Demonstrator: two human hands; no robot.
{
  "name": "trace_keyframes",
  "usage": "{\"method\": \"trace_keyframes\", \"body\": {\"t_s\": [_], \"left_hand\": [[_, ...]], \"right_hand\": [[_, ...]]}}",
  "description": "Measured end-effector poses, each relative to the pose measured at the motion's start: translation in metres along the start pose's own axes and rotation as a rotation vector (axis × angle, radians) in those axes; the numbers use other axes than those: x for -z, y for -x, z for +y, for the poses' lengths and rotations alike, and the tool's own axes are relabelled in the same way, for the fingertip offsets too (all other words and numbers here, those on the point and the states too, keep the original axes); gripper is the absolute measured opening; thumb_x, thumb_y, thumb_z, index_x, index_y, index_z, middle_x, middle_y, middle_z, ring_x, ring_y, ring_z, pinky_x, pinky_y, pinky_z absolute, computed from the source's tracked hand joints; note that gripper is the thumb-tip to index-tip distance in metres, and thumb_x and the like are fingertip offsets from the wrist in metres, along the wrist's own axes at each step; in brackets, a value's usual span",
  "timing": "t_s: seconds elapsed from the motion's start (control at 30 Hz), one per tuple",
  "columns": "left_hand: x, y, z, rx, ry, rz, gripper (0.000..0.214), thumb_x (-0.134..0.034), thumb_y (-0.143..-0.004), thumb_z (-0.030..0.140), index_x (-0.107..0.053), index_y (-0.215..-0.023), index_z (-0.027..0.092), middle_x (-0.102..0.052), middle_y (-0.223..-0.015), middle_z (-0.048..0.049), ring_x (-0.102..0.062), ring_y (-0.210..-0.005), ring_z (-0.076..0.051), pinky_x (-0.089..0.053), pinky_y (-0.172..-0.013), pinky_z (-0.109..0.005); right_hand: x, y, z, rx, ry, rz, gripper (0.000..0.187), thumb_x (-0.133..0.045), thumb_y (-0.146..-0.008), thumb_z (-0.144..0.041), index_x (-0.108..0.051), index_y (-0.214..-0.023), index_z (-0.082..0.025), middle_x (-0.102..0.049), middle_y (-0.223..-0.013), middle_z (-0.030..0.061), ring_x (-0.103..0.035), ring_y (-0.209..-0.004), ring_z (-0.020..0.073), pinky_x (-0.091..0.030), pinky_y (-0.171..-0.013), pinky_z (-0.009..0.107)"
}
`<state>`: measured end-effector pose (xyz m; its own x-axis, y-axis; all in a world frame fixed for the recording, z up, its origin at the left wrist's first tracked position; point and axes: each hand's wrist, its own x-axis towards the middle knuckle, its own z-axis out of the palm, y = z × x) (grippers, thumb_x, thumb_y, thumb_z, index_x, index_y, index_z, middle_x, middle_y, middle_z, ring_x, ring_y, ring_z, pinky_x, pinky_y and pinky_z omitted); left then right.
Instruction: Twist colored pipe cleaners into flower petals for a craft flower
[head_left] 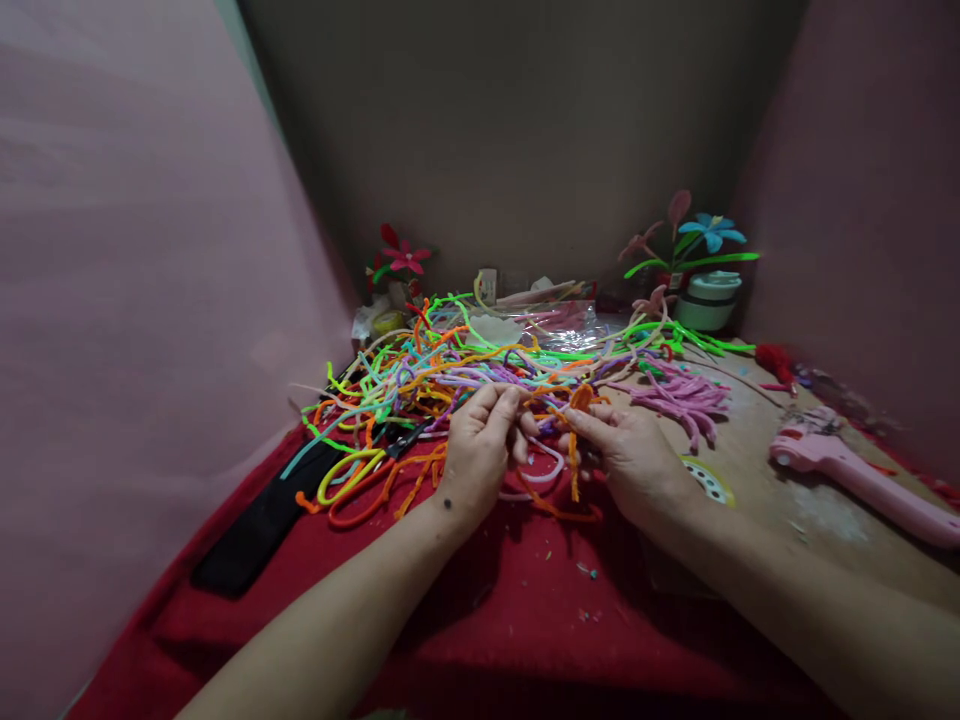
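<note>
My right hand (634,460) pinches an orange pipe cleaner (574,465) between thumb and fingers. A folded loop of it stands above the fingertips, and a twisted end hangs below. To its left, my left hand (484,450) is closed with thumb against forefinger. A thin orange strand runs from its fingertips toward the right hand, apparently part of the same piece. Behind both hands spreads a tangled heap of coloured pipe cleaners (450,375). Other orange strands (397,490) and a yellow loop (349,478) lie left of my left hand.
A red cloth (525,620) covers the table, with a brown board (810,510) at right. On it lie a pink glue gun (862,475), a pink pipe cleaner bundle (686,395) and a yellow-rimmed disc (709,480). A black strip (255,530) lies left; pipe-cleaner flowers (712,232) stand behind.
</note>
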<state>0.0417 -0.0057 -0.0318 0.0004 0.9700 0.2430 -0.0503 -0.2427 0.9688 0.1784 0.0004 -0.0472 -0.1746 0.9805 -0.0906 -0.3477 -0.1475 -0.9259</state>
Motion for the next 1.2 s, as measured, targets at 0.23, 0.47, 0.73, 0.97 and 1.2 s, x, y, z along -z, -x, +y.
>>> {"method": "trace_keyframes", "body": {"t_s": [0.23,0.47,0.73,0.97,1.2], "left_hand": [[-0.007,0.005,0.003,0.181,-0.032,-0.156,0.025,-0.063,-0.073,0.029,-0.058,-0.091,0.014,-0.057,-0.069,0.0013,-0.046,-0.046,-0.005,-0.038,-0.042,-0.016],[0.003,-0.001,0.007,0.09,-0.135,-0.137,0.018,-0.064,-0.07,0.026,-0.064,-0.06,0.011,-0.054,-0.059,-0.0002,-0.048,-0.058,-0.009,-0.041,-0.053,-0.02],[0.003,0.001,0.001,-0.262,-0.473,-0.13,0.011,-0.058,-0.073,0.012,-0.065,-0.065,0.016,-0.06,-0.065,-0.0006,-0.054,-0.064,-0.012,-0.043,-0.063,-0.024],[0.009,0.003,-0.007,-0.682,-0.768,-0.146,0.015,-0.051,-0.082,0.014,-0.064,-0.074,0.016,-0.061,-0.071,-0.0037,-0.056,-0.067,-0.012,-0.044,-0.063,-0.023],[0.006,-0.001,-0.005,-0.298,-0.628,-0.101,0.016,-0.059,-0.076,0.022,-0.065,-0.065,0.013,-0.06,-0.061,-0.0024,-0.053,-0.058,-0.012,-0.041,-0.055,-0.022]], "right_hand": [[0.0,0.002,-0.003,0.068,0.097,-0.021,0.032,-0.07,-0.064,-0.043,-0.057,-0.062,-0.014,-0.051,-0.047,-0.0031,-0.043,-0.038,0.007,-0.032,-0.038,0.02],[0.0,0.007,0.008,0.086,0.432,-0.117,0.033,-0.064,-0.07,-0.045,-0.055,-0.056,-0.016,-0.049,-0.044,-0.0029,-0.039,-0.037,0.0072,-0.028,-0.038,0.021],[-0.003,0.008,0.007,0.024,0.434,-0.187,0.021,-0.057,-0.07,-0.031,-0.054,-0.055,-0.016,-0.049,-0.043,-0.003,-0.038,-0.037,0.0074,-0.028,-0.038,0.021],[-0.003,0.011,0.006,-0.019,0.296,-0.198,0.015,-0.052,-0.065,-0.019,-0.05,-0.051,-0.016,-0.045,-0.041,-0.0042,-0.036,-0.036,0.0062,-0.026,-0.039,0.02],[-0.005,0.009,0.002,-0.091,0.273,-0.15,0.013,-0.056,-0.06,-0.02,-0.051,-0.048,-0.016,-0.044,-0.037,-0.0043,-0.036,-0.032,0.0063,-0.025,-0.034,0.019]]}}
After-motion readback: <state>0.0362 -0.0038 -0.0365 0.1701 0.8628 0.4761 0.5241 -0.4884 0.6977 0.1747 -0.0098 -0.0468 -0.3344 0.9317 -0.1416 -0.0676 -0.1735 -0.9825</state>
